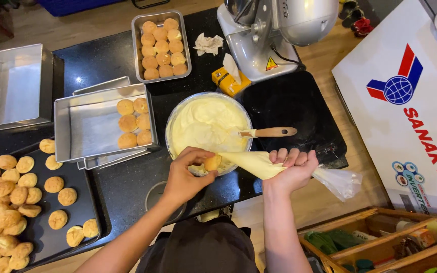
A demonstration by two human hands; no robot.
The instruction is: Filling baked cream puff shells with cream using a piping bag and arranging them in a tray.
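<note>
Left hand (pixel 185 174), lower centre of frame, pinched a small round puff (pixel 211 163) between thumb and fingers, over the near rim of the cream bowl (pixel 174 121). Right hand (pixel 292 169) was closed around a cream-filled piping bag (pixel 254 163), its tip touching the puff. A wooden-handled spatula (pixel 271 132) rested in the bowl. Left of the bowl, a metal tray (pixel 87 129) held six puffs. Unfilled puffs covered the dark sheet (pixel 77 212) at lower left.
</note>
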